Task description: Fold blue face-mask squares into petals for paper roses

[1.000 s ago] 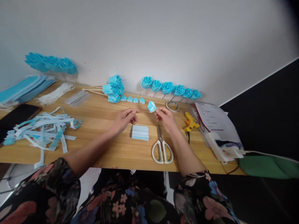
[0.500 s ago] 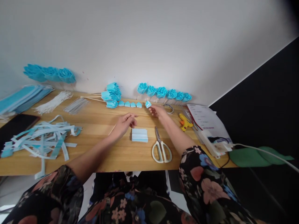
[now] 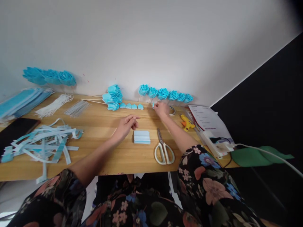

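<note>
Close to the wall, my right hand (image 3: 161, 109) pinches a small folded blue petal piece (image 3: 153, 105), mostly covered by the fingers. To its left lies a row of several similar petal pieces (image 3: 134, 107). My left hand (image 3: 126, 126) rests near the middle of the table, fingers loosely curled and apart, with nothing visible between them. A thin stick (image 3: 115, 130) shows partly beside its wrist. Just right of that hand sits a stack of pale blue cut pieces (image 3: 142, 137). White-handled scissors (image 3: 163, 153) lie closed between my forearms, blades pointing away from me.
Blue fabric roses (image 3: 163, 93) line the wall, with more flowers on sticks (image 3: 113, 98). At left are face masks (image 3: 22, 101), white cords (image 3: 54, 105), wires (image 3: 77, 108), cut strips (image 3: 44, 142) and a phone (image 3: 16, 129). A yellow glue gun (image 3: 187, 123) and power strip (image 3: 216, 146) lie right.
My right hand has moved slightly right with the petal piece, away from the row, and turned so the piece is more hidden. My left hand stays in place.
</note>
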Tool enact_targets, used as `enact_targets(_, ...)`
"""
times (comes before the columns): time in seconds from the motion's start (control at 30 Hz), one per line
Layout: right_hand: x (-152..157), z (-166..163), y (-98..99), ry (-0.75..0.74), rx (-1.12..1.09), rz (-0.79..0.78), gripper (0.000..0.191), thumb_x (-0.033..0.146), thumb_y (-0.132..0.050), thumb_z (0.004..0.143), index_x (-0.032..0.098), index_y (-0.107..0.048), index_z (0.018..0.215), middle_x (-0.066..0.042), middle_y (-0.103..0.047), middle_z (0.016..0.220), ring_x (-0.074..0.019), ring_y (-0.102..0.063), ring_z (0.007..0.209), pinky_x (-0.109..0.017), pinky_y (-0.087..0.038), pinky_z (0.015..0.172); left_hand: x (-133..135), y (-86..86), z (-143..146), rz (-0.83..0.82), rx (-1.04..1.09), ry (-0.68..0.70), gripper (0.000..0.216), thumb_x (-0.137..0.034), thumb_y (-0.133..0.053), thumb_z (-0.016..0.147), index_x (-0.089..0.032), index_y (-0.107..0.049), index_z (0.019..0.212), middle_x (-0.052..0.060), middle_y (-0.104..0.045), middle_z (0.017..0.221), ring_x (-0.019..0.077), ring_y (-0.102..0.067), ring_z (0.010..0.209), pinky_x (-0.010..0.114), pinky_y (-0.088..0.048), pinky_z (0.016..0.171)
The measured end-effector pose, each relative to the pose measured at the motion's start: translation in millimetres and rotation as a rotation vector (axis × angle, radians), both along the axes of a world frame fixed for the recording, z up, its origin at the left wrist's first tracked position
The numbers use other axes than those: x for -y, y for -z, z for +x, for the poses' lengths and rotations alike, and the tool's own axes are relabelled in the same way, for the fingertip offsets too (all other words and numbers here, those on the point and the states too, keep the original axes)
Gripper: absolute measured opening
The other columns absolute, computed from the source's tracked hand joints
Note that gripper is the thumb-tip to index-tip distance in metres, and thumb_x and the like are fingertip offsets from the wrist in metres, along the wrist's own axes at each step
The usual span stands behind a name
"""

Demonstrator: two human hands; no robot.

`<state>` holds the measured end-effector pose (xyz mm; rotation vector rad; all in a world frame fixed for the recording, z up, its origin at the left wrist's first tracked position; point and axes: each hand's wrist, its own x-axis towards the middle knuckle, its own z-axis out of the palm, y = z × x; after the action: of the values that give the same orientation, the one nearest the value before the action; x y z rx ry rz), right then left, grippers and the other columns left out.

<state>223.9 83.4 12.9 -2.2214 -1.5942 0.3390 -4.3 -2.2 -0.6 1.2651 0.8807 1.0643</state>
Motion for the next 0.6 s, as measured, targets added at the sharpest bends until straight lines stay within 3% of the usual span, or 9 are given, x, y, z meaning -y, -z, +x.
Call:
enact_targets(0.1,7.3,-5.7,-0.1,-0.084,0.213,0.037,0.031,0.027,-0.049,0.097,0.012,-0.072,0.112,-0.023,-0.072,0.115,-0.0353,-0.065,0.116,-0.045,-0.047,0.097,-0.2,1.5,0.5,0.002,-0.003,0.017,0.030,-0.043,-0.061,0.084,-0.014,-0.068,0.091,0.000,-0.062,0.062,0.0111,-0.053,0.054,0.024,-0.042,0.057)
enact_targets(0.23,11.0,-19.2,2.5,-0.215,0.383,0.023,0.034,0.025,-0.044,0.099,0.012,-0.068,0.118,-0.023,-0.073,0.113,-0.0330,-0.068,0.108,-0.042,-0.048,0.093,-2.1,2.7,1.0,-0.016,-0.005,0.022,0.029,-0.042,-0.061,0.083,-0.014,-0.068,0.089,-0.001,-0.062,0.060,0.0110,-0.053,0.053,0.024,-0.043,0.057)
enact_targets(0.6,13.5,-37.8,-0.4,-0.356,0.562,-0.024,0.039,0.020,-0.034,0.100,0.009,-0.067,0.118,-0.026,-0.072,0.111,-0.0323,-0.069,0.106,-0.038,-0.049,0.086,-5.6,5.6,1.1,-0.016,-0.014,0.022,0.028,-0.040,-0.062,0.079,-0.015,-0.068,0.087,-0.001,-0.062,0.060,0.0107,-0.052,0.052,0.024,-0.042,0.055)
